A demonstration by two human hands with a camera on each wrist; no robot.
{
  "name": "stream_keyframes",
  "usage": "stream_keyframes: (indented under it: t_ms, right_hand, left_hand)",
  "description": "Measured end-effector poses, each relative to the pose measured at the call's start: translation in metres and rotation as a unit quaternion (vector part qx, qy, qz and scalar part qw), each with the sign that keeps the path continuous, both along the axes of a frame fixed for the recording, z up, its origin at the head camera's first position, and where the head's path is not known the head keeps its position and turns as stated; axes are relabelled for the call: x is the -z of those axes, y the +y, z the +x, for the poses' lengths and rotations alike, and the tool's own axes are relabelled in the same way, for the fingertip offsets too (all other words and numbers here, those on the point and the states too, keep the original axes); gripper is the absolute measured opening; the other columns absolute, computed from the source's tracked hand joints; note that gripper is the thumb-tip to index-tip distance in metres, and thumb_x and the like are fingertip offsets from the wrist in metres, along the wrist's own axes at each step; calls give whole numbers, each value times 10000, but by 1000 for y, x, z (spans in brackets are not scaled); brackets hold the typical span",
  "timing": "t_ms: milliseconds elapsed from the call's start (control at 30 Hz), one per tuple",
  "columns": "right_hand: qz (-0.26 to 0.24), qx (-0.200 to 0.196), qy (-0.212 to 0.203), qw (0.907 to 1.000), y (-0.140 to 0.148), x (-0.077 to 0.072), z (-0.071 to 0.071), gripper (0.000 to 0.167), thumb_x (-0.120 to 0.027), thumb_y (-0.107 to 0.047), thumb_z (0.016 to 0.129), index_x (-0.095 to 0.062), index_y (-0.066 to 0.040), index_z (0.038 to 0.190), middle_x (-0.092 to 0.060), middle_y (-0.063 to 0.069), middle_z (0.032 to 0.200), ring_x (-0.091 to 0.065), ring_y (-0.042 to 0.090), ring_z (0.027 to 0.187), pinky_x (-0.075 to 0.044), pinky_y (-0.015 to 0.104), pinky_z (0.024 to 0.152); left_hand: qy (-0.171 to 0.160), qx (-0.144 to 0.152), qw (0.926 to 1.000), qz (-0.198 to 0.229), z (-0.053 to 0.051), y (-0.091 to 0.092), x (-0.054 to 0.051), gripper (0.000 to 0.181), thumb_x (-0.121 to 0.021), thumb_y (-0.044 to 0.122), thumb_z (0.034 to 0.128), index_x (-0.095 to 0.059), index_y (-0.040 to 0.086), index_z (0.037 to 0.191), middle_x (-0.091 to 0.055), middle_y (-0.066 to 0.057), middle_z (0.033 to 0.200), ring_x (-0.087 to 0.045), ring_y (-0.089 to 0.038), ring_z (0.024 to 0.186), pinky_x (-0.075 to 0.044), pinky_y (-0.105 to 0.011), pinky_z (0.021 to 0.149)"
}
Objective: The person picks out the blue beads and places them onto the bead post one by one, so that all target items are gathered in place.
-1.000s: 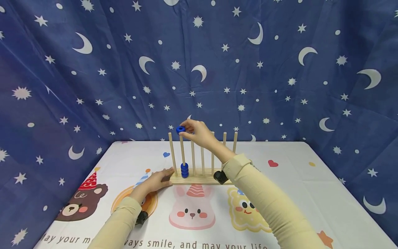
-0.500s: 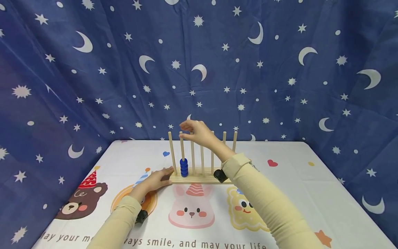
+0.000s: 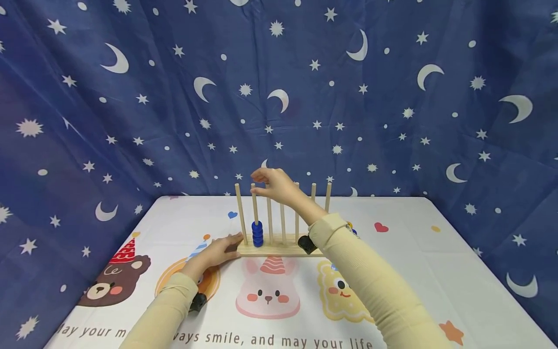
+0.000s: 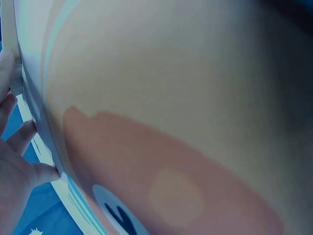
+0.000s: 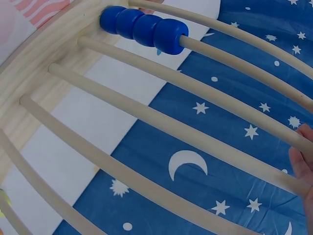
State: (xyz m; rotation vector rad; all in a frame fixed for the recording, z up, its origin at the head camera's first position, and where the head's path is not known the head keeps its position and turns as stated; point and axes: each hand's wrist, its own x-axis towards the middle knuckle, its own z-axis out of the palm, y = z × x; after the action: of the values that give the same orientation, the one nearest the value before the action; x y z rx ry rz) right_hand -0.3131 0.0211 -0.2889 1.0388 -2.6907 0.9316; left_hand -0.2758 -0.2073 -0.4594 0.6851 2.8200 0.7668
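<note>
A wooden peg rack (image 3: 279, 249) with several upright pegs stands on the table. Several blue beads (image 3: 257, 234) are stacked at the bottom of its second peg from the left; the right wrist view shows these blue beads (image 5: 142, 28) touching one another. My left hand (image 3: 219, 251) holds the left end of the base, with thumb at the front and a finger behind. In the left wrist view, other fingers of the left hand (image 4: 19, 161) are spread on the cloth. My right hand (image 3: 279, 186) is at the top of the second peg, its fingers loosely bent and holding nothing.
Yellow and blue pieces (image 3: 351, 229) show behind my right forearm, mostly hidden by the sleeve. A white printed cloth (image 3: 405, 252) covers the table. Behind it hangs a blue curtain (image 3: 279, 121) with moons and stars.
A blue bead that my right hand pinched at the peg's top was let go and dropped onto the stack. The right hand stays up there; the left has not moved.
</note>
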Motion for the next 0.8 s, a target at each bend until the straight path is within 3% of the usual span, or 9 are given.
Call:
stream_keyframes:
  t_ms: [233, 400, 633, 800]
  right_hand:
    - [52, -11, 18, 10000, -5, 0, -2, 437, -685, -199, 867, -573, 0, 1239, -631, 132, 1235, -600, 234, 1155, -467, 316, 1006]
    - [-53, -146, -7, 9999, -2, -1, -4, 429, -676, -208, 874, -576, -11, 1243, -636, 131, 1223, -604, 237, 1141, -472, 317, 997]
    - [-806, -618, -339, 9942, 11, -1, -1, 421, -652, -143, 887, -550, -11, 1273, -590, 169, 1275, -556, 257, 1202, -433, 292, 1042]
    - [-1196, -796, -219, 9894, 17, 3, 5, 416, -648, -122, 887, -550, -4, 1273, -581, 170, 1292, -540, 261, 1230, -421, 279, 1052]
  left_hand:
    - [-30, -44, 10000, 37, 3, -1, -2, 605, -627, 193, 899, -388, -48, 1400, -362, -248, 1457, -314, -515, 1323, -124, -768, 1005]
    - [32, -16, 10000, 52, 0, -2, -1, 600, -626, 187, 899, -390, -53, 1396, -362, -252, 1454, -319, -520, 1317, -128, -774, 997]
    - [-7, 20, 10000, 79, -2, -1, -2, 593, -627, 191, 897, -402, -44, 1394, -361, -238, 1463, -308, -504, 1332, -154, -722, 1046]
    - [-106, 35, 9998, 191, -4, -2, 1, 599, -627, 231, 900, -411, -24, 1397, -345, -224, 1479, -286, -499, 1346, -124, -723, 1054]
